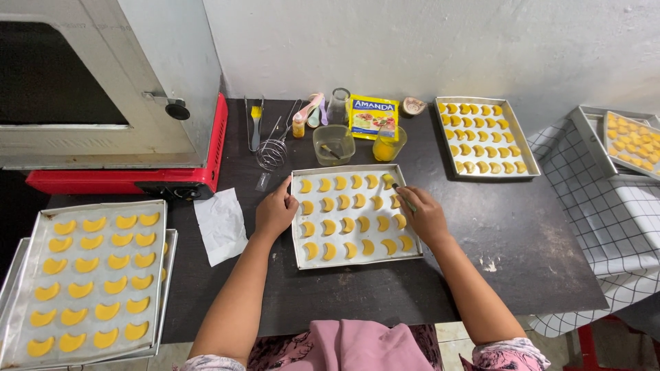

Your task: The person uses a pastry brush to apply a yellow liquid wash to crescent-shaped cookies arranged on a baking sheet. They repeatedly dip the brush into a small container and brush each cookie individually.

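- The right hand is closed around a slim brush, its tip resting over the crescent-shaped cookies at the upper right corner of the middle baking tray. Pressing too hard there could dent or smear the soft dough shapes.
- The left hand is curled over the tray's left rim, fingers bent and gripping the edge. If that grip slackens, the tray could slide on the dark table under the brush strokes.
- The cookies lie in close rows, nearly touching in places; a wide stroke could push one against its neighbour and stick them together.
- A cup of yellow liquid stands just beyond the tray's far edge, beside a clear plastic container. A reach across could knock the cup and spill it over the tray.
- A whisk and small bottles sit near the far left corner; a forearm swing could tip them.
- The stacked trays of cookies at the left overhang the table edge, so a bump from the left elbow could send them off.
- Another filled tray lies well apart at the far right and looks safe.
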